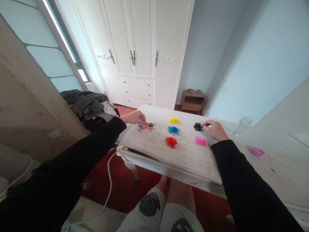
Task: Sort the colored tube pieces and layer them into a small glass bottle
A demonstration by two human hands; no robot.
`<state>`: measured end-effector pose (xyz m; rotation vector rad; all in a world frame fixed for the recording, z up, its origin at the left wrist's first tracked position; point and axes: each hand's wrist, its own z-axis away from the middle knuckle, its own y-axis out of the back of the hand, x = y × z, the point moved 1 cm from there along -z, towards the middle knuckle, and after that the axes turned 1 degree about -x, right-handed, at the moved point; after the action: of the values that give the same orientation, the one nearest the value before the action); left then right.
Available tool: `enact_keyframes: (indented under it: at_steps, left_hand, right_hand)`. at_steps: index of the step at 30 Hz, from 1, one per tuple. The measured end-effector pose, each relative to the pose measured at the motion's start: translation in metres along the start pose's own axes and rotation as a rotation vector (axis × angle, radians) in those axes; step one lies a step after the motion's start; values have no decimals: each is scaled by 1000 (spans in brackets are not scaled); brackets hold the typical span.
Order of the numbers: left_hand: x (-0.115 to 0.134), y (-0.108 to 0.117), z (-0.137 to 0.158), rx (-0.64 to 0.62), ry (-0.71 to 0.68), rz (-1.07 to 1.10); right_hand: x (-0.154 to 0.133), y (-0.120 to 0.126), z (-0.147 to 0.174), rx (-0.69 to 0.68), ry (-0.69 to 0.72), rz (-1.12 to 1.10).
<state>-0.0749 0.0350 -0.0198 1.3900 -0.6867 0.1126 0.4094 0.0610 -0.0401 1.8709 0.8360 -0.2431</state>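
Note:
Small rubber bands lie in heaps on a white table (pixel 154 145). My left hand (pixel 134 117) reaches down over the mixed-colour pile of bands (pixel 147 126) at the left, fingers pinched together at its top edge. On the other side, my right hand (pixel 214 129) has its fingertips closed at the right edge of the black pile (pixel 198 126). Whatever sits between the fingertips of either hand is too small to make out. Between the hands are the yellow pile (pixel 174 120), the blue pile (pixel 173 130) and the red pile (pixel 171 142). A pink pile (pixel 201 141) lies just below the black one.
A clear glass jar (pixel 242 125) and a deflated pink balloon (pixel 257 151) are on the right part of the table. A white cable (pixel 109 174) hangs off the left front. Behind stand a white wardrobe (pixel 142 42), a small wooden cabinet (pixel 192 101) and heaped clothes (pixel 87 103).

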Motion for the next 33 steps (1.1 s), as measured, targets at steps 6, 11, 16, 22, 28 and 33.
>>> enact_keyframes:
  at_steps: [6, 11, 16, 22, 28, 33]
  left_hand:
    - [8, -2, 2, 23, -19, -23]
    - [12, 0, 3, 56, -27, -33]
    - [12, 3, 4, 100, -11, -48]
    - [28, 3, 7, 180, -110, 81]
    - [56, -11, -3, 163, -192, 413]
    - [91, -35, -30, 165, -281, 552]
  right_hand:
    - [0, 0, 0, 2, 12, -7]
    - [1, -1, 0, 5, 20, -18]
    - [0, 0, 0, -15, 11, -4]
    - [-2, 0, 1, -6, 20, -11]
    - [-3, -1, 2, 7, 31, -17]
    - [-8, 0, 3, 44, 34, -51]
